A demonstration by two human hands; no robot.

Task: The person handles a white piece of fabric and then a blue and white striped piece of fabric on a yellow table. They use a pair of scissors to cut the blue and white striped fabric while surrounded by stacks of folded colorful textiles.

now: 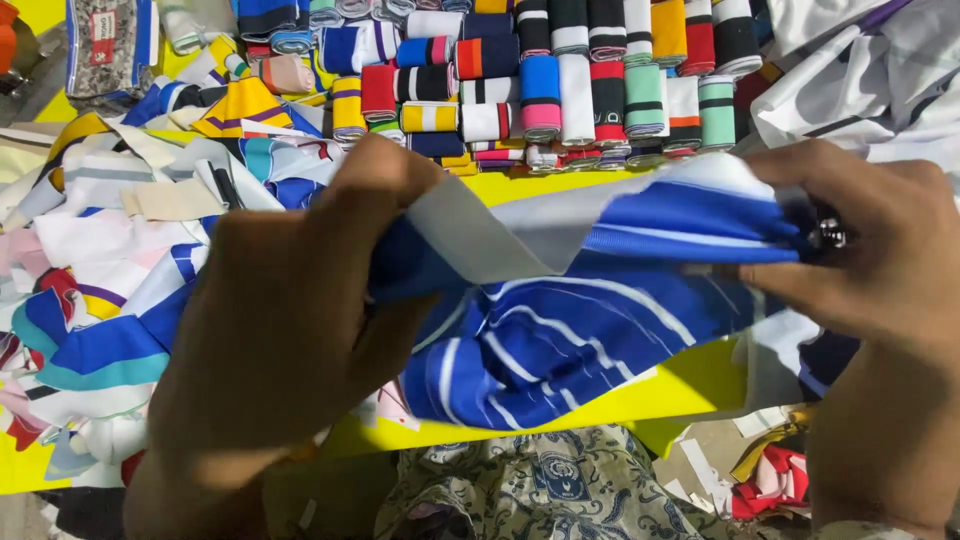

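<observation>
A blue fabric piece with white stripes and a white band is stretched between both hands over a yellow table. My left hand pinches its left end, thumb on top near the white band. At the right end, my right hand grips the cloth, and a small dark metal tool shows between its fingers. The lower part of the cloth hangs in folds below the hands.
Rows of folded striped ribbed bands in several colours lie at the back. A heap of mixed fabric scraps covers the left. White printed cloth lies at back right. Patterned clothing and paper scraps sit below.
</observation>
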